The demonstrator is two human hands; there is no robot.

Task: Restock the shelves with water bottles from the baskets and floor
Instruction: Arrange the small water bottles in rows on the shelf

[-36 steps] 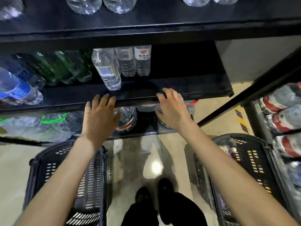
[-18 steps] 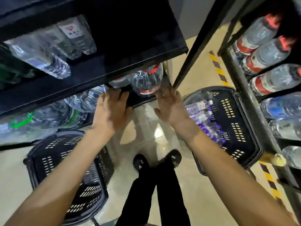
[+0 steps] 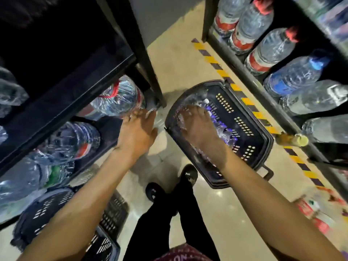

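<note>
Hands of a person reach down between two black racks. The right hand (image 3: 199,132) hovers inside a dark basket (image 3: 212,84), fingers spread and fairly straight. It seems to grip nothing, though blur hides the fingertips. Small water bottles (image 3: 223,133) lie on their sides under its palm and off its little-finger side. Their long axis seems to run roughly along the fingers, with one white cap beyond the fingertips. The left hand (image 3: 137,130) is empty and flat, its fingertips near a large clear bottle (image 3: 116,100), so the right hand is far nearer the basket bottles. These carry purple-blue bands, unreadable. Beyond the right hand, red-labelled bottles (image 3: 250,21) fill a rack. No writing is legible.
</note>
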